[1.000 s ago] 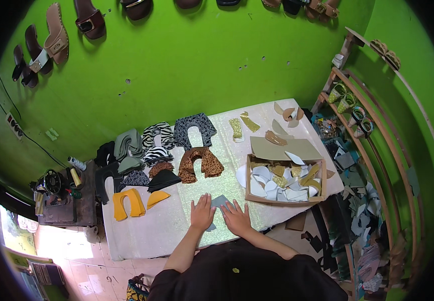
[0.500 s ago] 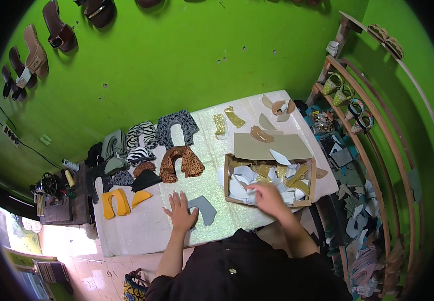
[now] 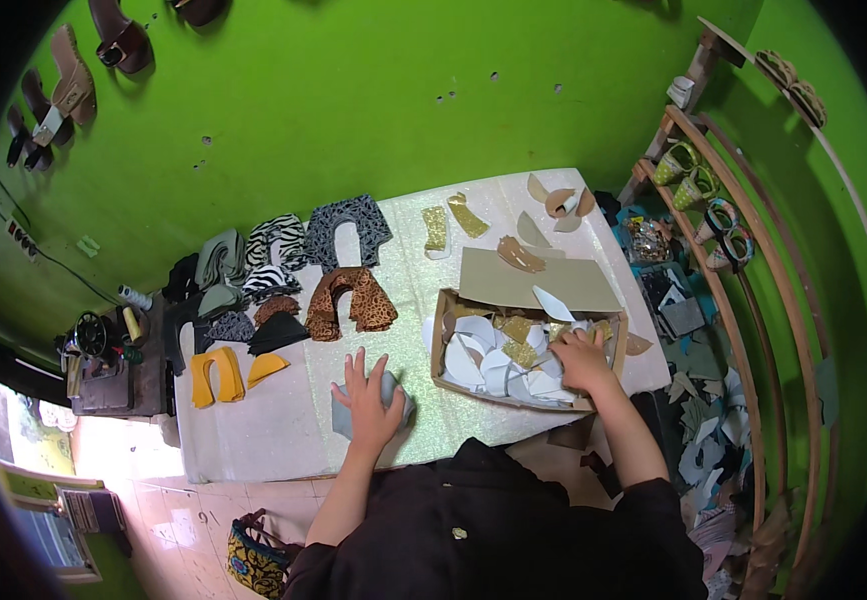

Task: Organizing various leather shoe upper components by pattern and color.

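My left hand (image 3: 371,408) rests with spread fingers on a grey cut piece of material (image 3: 341,416) near the front edge of the table. My right hand (image 3: 587,362) reaches into the right part of an open cardboard box (image 3: 513,398), its fingers apart among the scraps; the fingertips are partly hidden. White cut pieces (image 3: 465,362) and glittery gold pieces (image 3: 519,352) fill the box. A pointed white piece (image 3: 552,303) lies across its raised flap (image 3: 538,278).
Leopard-print (image 3: 353,305), zebra-print (image 3: 275,240) and yellow cut pieces (image 3: 217,376) lie on the left of the table (image 3: 263,430). Gold strips (image 3: 435,230) and tan pieces (image 3: 560,200) lie at the back. A wooden shoe rack (image 3: 743,300) stands right; a sewing machine (image 3: 93,335) stands left.
My right hand has moved from the box's middle to its right side. My left hand has shifted onto the grey piece, which now sits farther left. The view has shifted slightly.
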Demonstrator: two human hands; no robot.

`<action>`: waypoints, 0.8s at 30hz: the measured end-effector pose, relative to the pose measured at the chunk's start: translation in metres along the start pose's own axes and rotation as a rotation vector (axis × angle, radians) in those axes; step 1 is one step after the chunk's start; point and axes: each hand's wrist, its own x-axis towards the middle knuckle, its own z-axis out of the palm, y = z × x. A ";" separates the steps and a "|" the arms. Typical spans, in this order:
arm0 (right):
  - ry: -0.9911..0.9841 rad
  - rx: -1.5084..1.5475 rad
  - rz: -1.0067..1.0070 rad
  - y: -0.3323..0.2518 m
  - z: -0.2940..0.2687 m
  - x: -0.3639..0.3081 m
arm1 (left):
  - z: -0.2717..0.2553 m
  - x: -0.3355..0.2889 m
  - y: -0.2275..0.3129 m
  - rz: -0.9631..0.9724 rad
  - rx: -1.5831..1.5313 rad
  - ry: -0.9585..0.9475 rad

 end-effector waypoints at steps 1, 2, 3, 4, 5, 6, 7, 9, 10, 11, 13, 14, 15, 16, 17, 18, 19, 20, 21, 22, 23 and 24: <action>0.023 -0.086 0.023 0.007 0.005 -0.001 | 0.001 0.002 0.002 0.007 -0.029 0.034; 0.023 -0.088 0.032 0.013 0.011 -0.004 | 0.002 0.005 0.006 0.014 -0.035 0.029; -0.030 -0.029 0.037 0.012 0.010 -0.003 | 0.002 0.007 0.010 0.038 -0.045 0.054; -0.082 0.030 0.041 0.012 0.008 -0.002 | 0.003 0.009 0.014 0.063 -0.054 0.080; -0.042 0.080 0.025 0.012 0.005 -0.004 | 0.004 0.013 0.019 0.059 -0.055 0.085; -0.041 0.077 0.019 0.011 0.004 -0.001 | 0.006 0.016 0.025 0.172 -0.115 0.089; -0.038 0.314 0.098 0.011 0.003 0.002 | 0.007 0.021 0.031 0.286 -0.174 0.092; -0.123 0.688 0.220 0.014 -0.006 0.009 | 0.009 0.029 0.043 0.372 -0.219 0.034; -0.121 0.690 0.221 0.014 -0.005 0.011 | 0.011 0.032 0.049 0.459 -0.264 -0.030; -0.115 1.011 0.154 0.013 -0.004 0.012 | 0.013 0.034 0.053 0.499 -0.276 -0.026; -0.113 1.428 0.053 0.009 -0.010 0.014 | 0.022 0.040 0.057 0.518 -0.307 -0.075; -0.109 1.428 0.057 0.006 -0.015 0.015 | 0.026 0.042 0.058 0.532 -0.336 -0.121; -0.138 1.554 0.091 0.001 -0.019 0.014 | 0.030 0.047 0.062 0.572 -0.325 -0.120; -0.174 1.682 0.122 -0.005 -0.023 0.014 | 0.029 0.050 0.069 0.571 -0.325 -0.126; -0.215 1.662 0.059 -0.013 -0.028 0.015 | 0.029 0.052 0.079 0.472 -0.484 -0.160; -0.212 1.666 0.063 -0.020 -0.030 0.018 | 0.029 0.055 0.088 0.373 -0.639 -0.193; -0.226 1.632 -0.006 -0.027 -0.031 0.020 | 0.036 0.058 0.093 0.355 -0.724 -0.172; -0.240 1.597 -0.074 -0.033 -0.032 0.022 | 0.035 0.063 0.092 0.356 -0.722 -0.176; -0.272 1.575 -0.065 -0.036 -0.038 0.024 | 0.033 0.071 0.090 0.240 -0.751 -0.439; -0.266 1.578 -0.062 -0.034 -0.038 0.026 | 0.031 0.076 0.088 0.118 -0.769 -0.700; -0.126 1.573 0.028 -0.031 -0.037 0.027 | 0.030 0.078 0.087 0.122 -0.767 -0.704; 0.011 1.562 0.117 -0.027 -0.035 0.028 | 0.029 0.080 0.085 0.035 -0.852 -0.631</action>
